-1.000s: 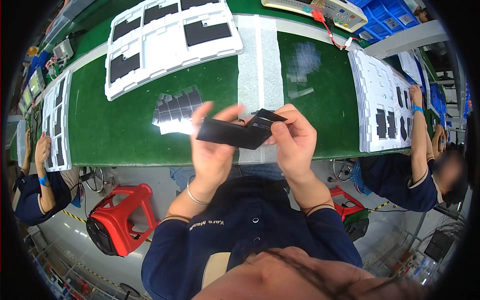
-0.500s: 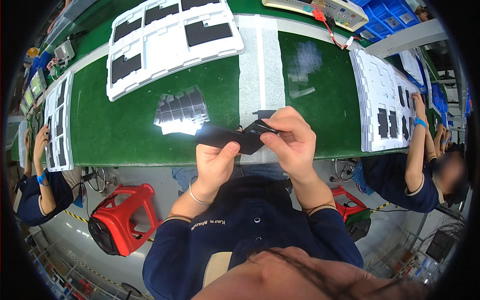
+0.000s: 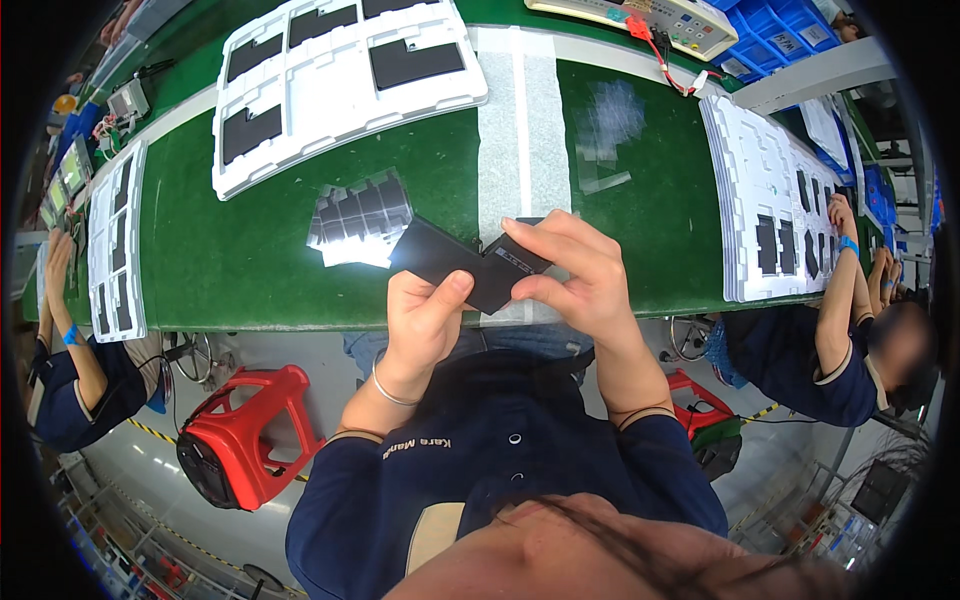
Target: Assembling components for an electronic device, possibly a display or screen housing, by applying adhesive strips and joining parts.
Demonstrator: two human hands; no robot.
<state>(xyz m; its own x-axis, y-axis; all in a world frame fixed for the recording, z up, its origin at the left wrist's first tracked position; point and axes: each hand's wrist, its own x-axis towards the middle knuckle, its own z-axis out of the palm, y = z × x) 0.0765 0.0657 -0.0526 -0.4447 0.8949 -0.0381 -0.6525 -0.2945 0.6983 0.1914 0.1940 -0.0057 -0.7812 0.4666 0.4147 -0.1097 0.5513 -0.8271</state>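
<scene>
An L-shaped, flat black battery pack [image 3: 440, 255] is held above the near edge of the green table, tilted, with small print on its right arm. My left hand [image 3: 425, 318] grips its lower left part, thumb on top. My right hand [image 3: 585, 270] pinches the right arm between thumb and fingers. Just beyond my left hand lie overlapping clear film strips [image 3: 350, 215], shiny with glare. Farther off, a white tray [image 3: 330, 95] holds several similar black packs in its recesses.
A pale tape strip [image 3: 520, 130] crosses the green table [image 3: 660, 230]. More film pieces [image 3: 610, 120] lie right of it. Stacked white trays [image 3: 740, 150] stand at right, another tray [image 3: 133, 215] at left. Co-workers sit both sides. A tester [image 3: 660, 25] with red leads is behind; a red stool [image 3: 265, 430] below.
The pack has turned to face me more squarely, showing its printed right arm. My right fingers have shifted along that arm. At far left, a co-worker's hand has moved off the tray.
</scene>
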